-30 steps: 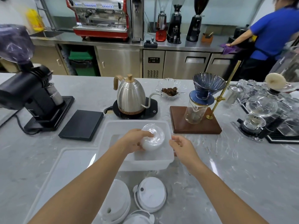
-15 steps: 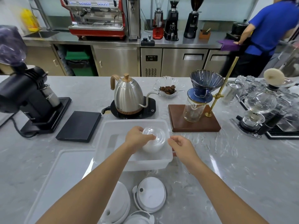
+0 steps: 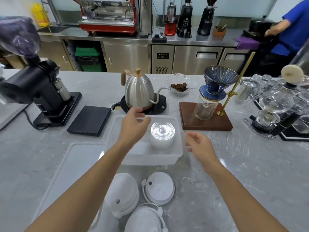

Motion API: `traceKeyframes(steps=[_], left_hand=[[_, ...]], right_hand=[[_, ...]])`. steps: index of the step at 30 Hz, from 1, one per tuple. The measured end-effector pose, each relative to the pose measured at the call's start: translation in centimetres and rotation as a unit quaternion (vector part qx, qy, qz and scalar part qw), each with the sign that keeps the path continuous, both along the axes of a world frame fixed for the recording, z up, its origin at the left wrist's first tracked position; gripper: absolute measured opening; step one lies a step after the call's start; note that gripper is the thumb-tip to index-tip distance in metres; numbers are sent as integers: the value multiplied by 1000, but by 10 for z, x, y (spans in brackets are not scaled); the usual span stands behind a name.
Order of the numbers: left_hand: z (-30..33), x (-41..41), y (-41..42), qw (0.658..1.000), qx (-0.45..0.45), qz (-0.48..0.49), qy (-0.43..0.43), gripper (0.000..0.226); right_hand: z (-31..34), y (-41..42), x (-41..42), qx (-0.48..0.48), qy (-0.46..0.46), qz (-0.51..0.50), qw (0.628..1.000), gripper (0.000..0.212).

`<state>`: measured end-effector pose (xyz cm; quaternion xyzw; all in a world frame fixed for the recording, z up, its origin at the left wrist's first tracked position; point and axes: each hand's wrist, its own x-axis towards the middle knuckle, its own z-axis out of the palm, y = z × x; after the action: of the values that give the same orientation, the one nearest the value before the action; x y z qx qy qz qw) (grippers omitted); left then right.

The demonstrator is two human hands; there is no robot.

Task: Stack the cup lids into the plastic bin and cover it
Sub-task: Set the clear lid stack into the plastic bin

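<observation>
Inside the translucent rectangular plastic bin [image 3: 177, 153], a stack of clear domed cup lids [image 3: 162, 135] is seen upright. Left hand [image 3: 133, 126] and right hand [image 3: 199, 144] are held slack-fingered, holding nothing.

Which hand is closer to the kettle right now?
Left. The left hand hovers over the bin's far edge, just in front of the kettle. The right hand is beside the bin's right wall, farther back.

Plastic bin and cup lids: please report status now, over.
Left hand open, right hand open, both empty. Clear dome lid stack in plastic bin. White lid stacks on counter; bin cover off. Nothing blocking.
</observation>
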<state>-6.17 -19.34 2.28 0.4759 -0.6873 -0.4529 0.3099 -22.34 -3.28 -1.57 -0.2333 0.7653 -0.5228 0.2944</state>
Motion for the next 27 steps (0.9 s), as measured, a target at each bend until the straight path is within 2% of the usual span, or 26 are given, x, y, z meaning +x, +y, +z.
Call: traceKeyframes(steps=[2, 6, 12, 15, 18, 22, 25, 27], left_hand=[[20, 24, 13, 998, -29, 5, 62, 31], [40, 87, 59, 988, -29, 5, 155, 24], [15, 163, 134, 984, 44, 64, 159, 20], [-16, 186, 169, 986, 80, 87, 115, 27], [-44, 197, 198, 992, 97, 85, 4, 40], [-59, 190, 219, 985, 111, 53, -120, 37], [-64, 181, 223, 983, 91, 3, -160, 66], [-66, 174, 223, 982, 60, -35, -174, 73]], right_hand=[[4, 13, 2, -15, 30, -21, 999, 17], [11, 48, 19, -52, 73, -37, 995, 15], [2, 104, 70, -11, 51, 75, 996, 20], [-6, 123, 93, 26, -7, 138, 990, 21], [-15, 132, 112, 56, -46, 167, 983, 23], [-21, 133, 128, 88, -83, 182, 976, 24], [-24, 132, 133, 93, -113, 188, 971, 25], [-25, 131, 135, 87, -128, 196, 968, 26]])
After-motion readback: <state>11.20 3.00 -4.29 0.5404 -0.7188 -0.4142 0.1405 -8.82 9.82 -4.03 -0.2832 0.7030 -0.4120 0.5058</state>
